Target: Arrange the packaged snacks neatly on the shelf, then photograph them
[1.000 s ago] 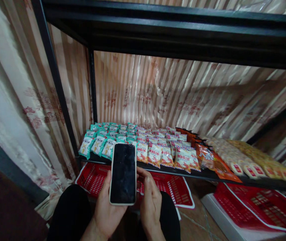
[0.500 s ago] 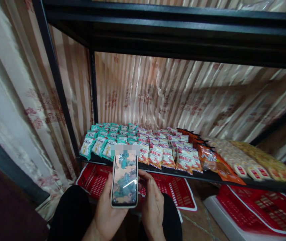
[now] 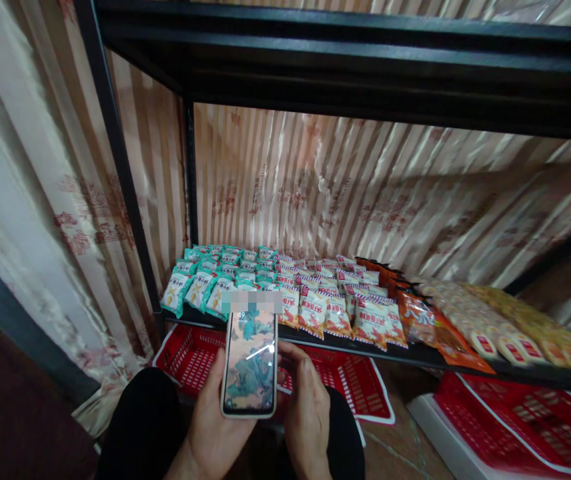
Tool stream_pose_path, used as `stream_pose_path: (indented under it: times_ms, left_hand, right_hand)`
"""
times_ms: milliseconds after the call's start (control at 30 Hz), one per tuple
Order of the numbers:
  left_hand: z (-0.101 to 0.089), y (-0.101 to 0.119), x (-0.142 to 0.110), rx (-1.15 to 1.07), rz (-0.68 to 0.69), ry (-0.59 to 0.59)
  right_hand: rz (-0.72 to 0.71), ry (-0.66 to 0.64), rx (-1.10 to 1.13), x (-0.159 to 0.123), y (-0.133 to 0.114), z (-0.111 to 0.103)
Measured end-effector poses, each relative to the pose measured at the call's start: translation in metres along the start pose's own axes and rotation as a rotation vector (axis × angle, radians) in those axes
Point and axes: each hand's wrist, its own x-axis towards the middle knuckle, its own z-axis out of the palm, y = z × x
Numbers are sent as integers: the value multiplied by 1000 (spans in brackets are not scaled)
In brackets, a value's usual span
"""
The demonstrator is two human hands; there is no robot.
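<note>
A smartphone [image 3: 250,360] in a pale case is held upright in front of my knees, its lit screen showing a teal and peach landscape wallpaper. Around its left side and lower back wraps my left hand [image 3: 215,423], thumb along the edge. My right hand [image 3: 308,413] is at the phone's right edge with curled fingers; the fingertips reach the edge and are partly hidden behind it. Just beyond the phone, green-and-white snack packets [image 3: 198,290] and white-and-orange snack packets [image 3: 313,310] stand in rows on a black shelf [image 3: 418,353].
Orange snack bags [image 3: 453,337] and clear-wrapped round packs [image 3: 485,340] fill the shelf's right side. Beneath are a red basket [image 3: 360,387] and another red basket [image 3: 530,427]. A black upper shelf [image 3: 345,60] spans overhead; a striped curtain [image 3: 285,180] hangs behind.
The view has shifted very slightly, so the shelf and packets sit a little further right. Both hands and the phone keep nearly the same pose.
</note>
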Motion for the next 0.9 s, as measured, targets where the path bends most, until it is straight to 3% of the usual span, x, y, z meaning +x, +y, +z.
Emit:
stream_pose_path:
  times_ms: [200, 433, 700, 900]
  left_hand:
    - [1, 0, -1, 19, -21, 19]
    - [-3, 3, -3, -47, -45, 63]
    - [3, 12, 12, -7, -22, 13]
    - [-5, 24, 35, 38, 25, -9]
  right_hand:
    - [-44, 41, -89, 1, -2, 1]
    - [-360, 166, -358, 6, -4, -3]
    - [-596, 47, -376, 20, -11, -4]
    - [-558, -6, -247, 45, 1, -5]
